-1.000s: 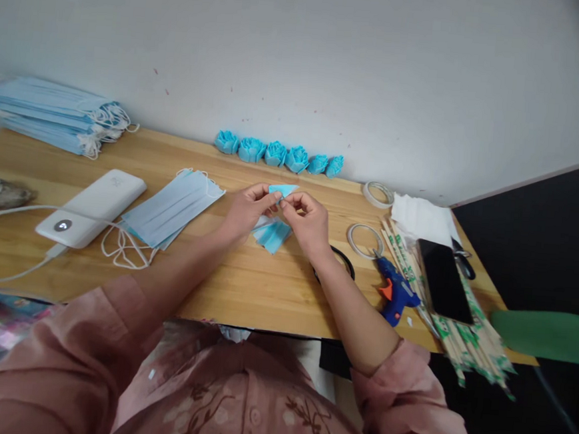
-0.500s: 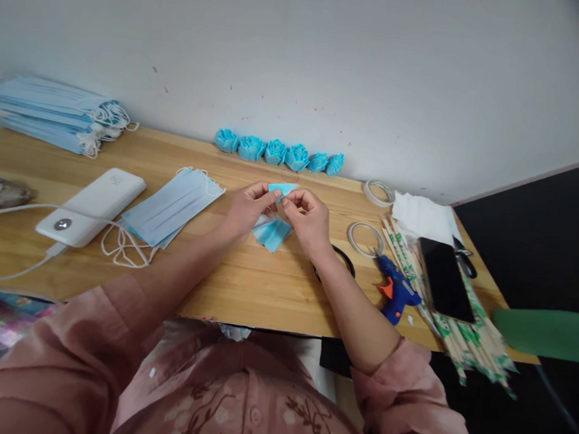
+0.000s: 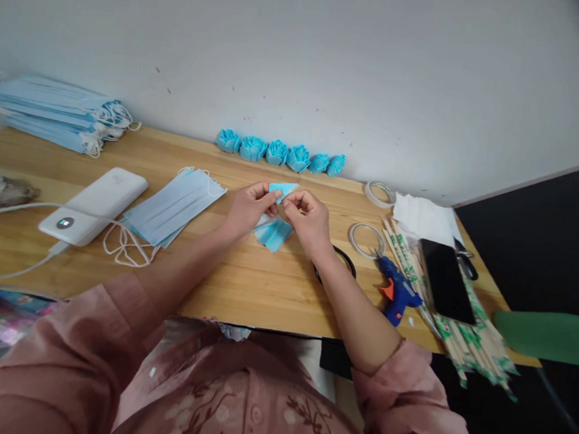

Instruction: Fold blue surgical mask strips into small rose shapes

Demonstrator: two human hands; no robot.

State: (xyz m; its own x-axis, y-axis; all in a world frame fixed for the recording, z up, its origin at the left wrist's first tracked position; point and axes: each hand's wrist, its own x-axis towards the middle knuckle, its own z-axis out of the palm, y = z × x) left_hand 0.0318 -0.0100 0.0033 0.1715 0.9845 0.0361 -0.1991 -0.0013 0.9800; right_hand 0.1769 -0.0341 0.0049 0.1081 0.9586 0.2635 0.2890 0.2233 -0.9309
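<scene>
A small folded blue piece (image 3: 282,189) of mask fabric is pinched between both hands above the table. My left hand (image 3: 253,207) grips its left side with thumb and fingers. My right hand (image 3: 308,217) holds its lower right edge, thumb and fingertips pressed together. Below and between the hands, another blue piece (image 3: 274,234) with a pale edge lies on the wooden table (image 3: 258,288). Several blue folded flowers (image 3: 276,152) stand in a row by the wall.
Left: a mask stack (image 3: 52,111), loose masks (image 3: 173,204), a cabled white power bank (image 3: 94,205). Right: tape rolls (image 3: 366,240), a blue glue gun (image 3: 398,292), wrapped sticks (image 3: 464,344), a phone (image 3: 446,281), white sheets (image 3: 424,217). A black ring (image 3: 345,256) lies beside my right forearm.
The view has shifted very slightly. Both hands keep their hold on the folded blue piece, with no clear movement otherwise.
</scene>
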